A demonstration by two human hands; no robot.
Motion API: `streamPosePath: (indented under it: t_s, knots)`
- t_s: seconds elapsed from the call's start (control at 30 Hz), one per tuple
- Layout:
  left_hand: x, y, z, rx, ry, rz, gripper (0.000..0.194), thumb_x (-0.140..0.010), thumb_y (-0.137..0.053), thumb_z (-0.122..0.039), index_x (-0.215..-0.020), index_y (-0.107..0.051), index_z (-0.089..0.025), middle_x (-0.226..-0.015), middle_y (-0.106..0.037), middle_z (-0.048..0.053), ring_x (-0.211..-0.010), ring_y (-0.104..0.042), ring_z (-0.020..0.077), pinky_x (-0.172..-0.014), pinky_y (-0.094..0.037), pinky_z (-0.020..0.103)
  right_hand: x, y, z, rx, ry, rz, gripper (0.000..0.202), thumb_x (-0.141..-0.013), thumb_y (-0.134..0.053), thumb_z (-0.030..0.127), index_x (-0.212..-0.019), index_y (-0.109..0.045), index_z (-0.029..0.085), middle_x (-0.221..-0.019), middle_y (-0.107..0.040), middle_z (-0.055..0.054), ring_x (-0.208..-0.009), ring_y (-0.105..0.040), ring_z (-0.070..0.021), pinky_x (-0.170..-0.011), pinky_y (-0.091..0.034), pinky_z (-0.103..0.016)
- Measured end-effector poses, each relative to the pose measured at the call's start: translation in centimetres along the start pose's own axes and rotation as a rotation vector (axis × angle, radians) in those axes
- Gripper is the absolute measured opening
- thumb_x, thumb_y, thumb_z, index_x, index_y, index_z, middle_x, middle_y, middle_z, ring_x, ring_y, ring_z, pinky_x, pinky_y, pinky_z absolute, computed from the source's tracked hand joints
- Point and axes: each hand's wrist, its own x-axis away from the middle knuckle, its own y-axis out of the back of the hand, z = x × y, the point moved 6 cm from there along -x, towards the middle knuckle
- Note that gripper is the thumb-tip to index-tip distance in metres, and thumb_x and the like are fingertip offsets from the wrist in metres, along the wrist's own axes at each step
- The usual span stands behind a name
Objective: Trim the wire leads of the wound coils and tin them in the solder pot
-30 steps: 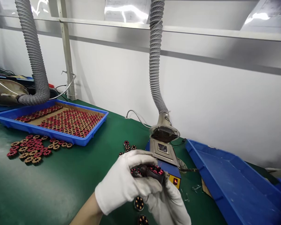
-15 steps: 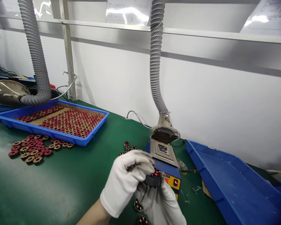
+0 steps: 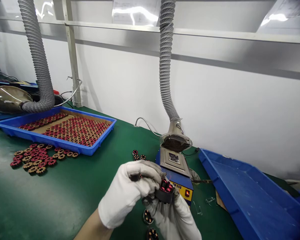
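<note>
Both hands wear white gloves and meet low in the middle of the view. My left hand point(image 3: 126, 195) and my right hand point(image 3: 173, 216) together grip a small black ring-shaped coil part with red windings point(image 3: 165, 190), just in front of a blue solder pot point(image 3: 176, 171). Two more such parts point(image 3: 148, 216) lie on the green mat under my hands. A few others point(image 3: 137, 155) sit left of the pot.
A blue tray point(image 3: 65, 144) filled with rows of the same parts stands at the back left, with a loose pile point(image 3: 35, 159) before it. An empty blue tray point(image 3: 242, 196) lies on the right. Grey extraction hoses point(image 3: 166, 66) hang over the bench.
My hands have turned the part and dropped slightly; its red windings now face up between the fingers. The view shifted a little.
</note>
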Motion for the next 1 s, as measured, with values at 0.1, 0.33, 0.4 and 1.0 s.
streamPosePath:
  t_s: [0.1,0.33,0.4,1.0]
  knots:
    - [0.1,1.3,-0.6,0.072,-0.082,-0.141,0.016,-0.068,-0.056,-0.008,-0.07,-0.066,-0.02,-0.086,-0.065,0.002,-0.085,-0.058,0.0153,-0.065,-0.046,0.018,0.1,0.7,0.1,0.012,-0.004,-0.018,0.041,-0.062,-0.076,0.035,-0.1,-0.064,0.027,-0.094,-0.069,-0.007,-0.077,-0.065,-0.0186,-0.076,-0.05,-0.038]
    - [0.1,-0.4,-0.8,-0.25,0.013,0.092,0.021,-0.068,-0.051,-0.003,-0.074,-0.066,-0.017,-0.09,-0.063,0.004,-0.087,-0.058,0.0179,-0.074,-0.047,0.024,0.3,0.5,0.4,0.012,-0.002,-0.013,0.036,-0.064,-0.074,0.034,-0.098,-0.064,0.027,-0.101,-0.067,-0.007,-0.086,-0.064,-0.0224,-0.076,-0.05,-0.041]
    - [0.6,-0.7,-1.7,-0.349,-0.15,0.061,0.022,-0.071,-0.049,-0.003,-0.074,-0.064,-0.018,-0.087,-0.063,0.003,-0.09,-0.056,0.0187,-0.083,-0.045,0.028,0.2,0.3,0.8,0.06,0.061,-0.047,0.036,-0.061,-0.077,0.032,-0.094,-0.065,0.025,-0.096,-0.068,-0.006,-0.085,-0.064,-0.0219,-0.077,-0.05,-0.041]
    - [-0.2,-0.9,2.7,0.214,0.064,-0.177,0.015,-0.069,-0.064,-0.027,-0.077,-0.068,-0.015,-0.08,-0.066,0.006,-0.077,-0.059,0.0178,-0.074,-0.047,0.025,3.1,-1.3,3.1,1.117,1.354,-0.269,0.033,-0.066,-0.064,0.002,-0.088,-0.064,0.026,-0.102,-0.062,-0.003,-0.091,-0.062,-0.0213,-0.073,-0.054,-0.033]
